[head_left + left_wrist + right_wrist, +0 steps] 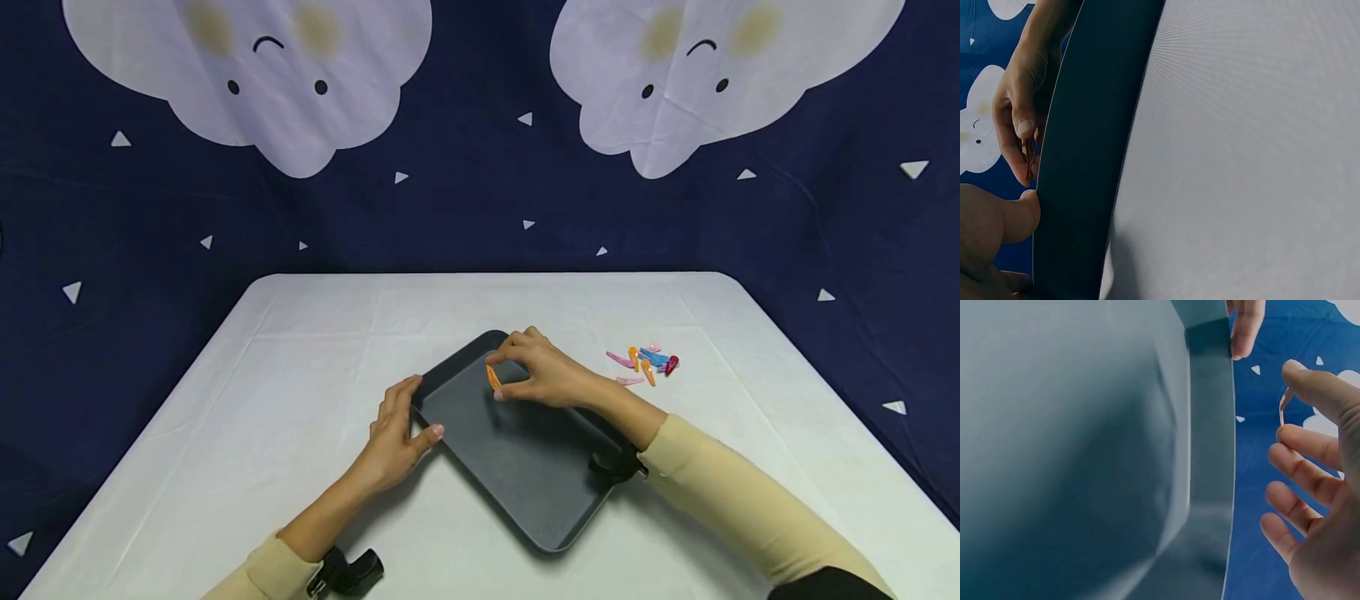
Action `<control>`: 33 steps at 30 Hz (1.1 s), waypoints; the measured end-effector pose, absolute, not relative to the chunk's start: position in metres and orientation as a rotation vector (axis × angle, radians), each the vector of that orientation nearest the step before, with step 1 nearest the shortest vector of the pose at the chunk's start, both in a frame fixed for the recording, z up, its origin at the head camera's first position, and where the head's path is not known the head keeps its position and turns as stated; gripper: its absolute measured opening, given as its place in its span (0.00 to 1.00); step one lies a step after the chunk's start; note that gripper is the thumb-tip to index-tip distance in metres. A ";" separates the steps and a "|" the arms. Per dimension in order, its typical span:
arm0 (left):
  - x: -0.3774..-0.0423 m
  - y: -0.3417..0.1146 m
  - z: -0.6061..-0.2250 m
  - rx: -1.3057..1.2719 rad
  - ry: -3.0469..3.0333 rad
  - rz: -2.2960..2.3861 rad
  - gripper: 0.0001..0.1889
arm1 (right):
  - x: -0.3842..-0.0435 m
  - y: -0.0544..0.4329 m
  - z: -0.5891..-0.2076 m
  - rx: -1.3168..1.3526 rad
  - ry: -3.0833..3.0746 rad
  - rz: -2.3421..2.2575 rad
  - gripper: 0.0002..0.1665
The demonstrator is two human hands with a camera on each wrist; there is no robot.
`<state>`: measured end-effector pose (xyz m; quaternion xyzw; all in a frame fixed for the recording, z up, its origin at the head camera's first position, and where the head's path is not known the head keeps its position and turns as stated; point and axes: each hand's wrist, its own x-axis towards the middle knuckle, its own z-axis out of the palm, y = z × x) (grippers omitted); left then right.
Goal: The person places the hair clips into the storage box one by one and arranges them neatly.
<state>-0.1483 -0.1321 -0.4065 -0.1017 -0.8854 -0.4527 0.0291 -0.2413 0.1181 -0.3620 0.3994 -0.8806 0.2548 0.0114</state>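
A dark grey rectangular tray [517,467] lies at an angle on the white table. My left hand [395,433] rests at its left corner, with fairly straight fingers along one side and the thumb [1022,215] touching the rim. Above the tray's far part, my right hand [543,373] pinches an orange snap hair clip [492,377] between thumb and index finger. The right wrist view shows that hair clip [1283,406] edge-on, with the other fingers spread apart from it. No clip shows on the visible part of the tray floor.
Right of the tray, a small loose pile of hair clips [654,358] lies on the white tablecloth [300,358], in pink, orange, blue, purple and red. Behind the table hangs a navy cloth [465,225] printed with clouds and triangles.
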 end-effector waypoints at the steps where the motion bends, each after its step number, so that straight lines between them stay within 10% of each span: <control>1: -0.148 -0.132 -0.406 -0.312 -2.734 -1.404 0.40 | -0.241 0.116 -0.363 1.261 -2.752 0.797 0.28; 33: -0.150 -0.132 -0.408 -0.296 -2.772 -1.398 0.41 | -0.236 0.066 -0.388 1.648 -2.908 0.570 0.29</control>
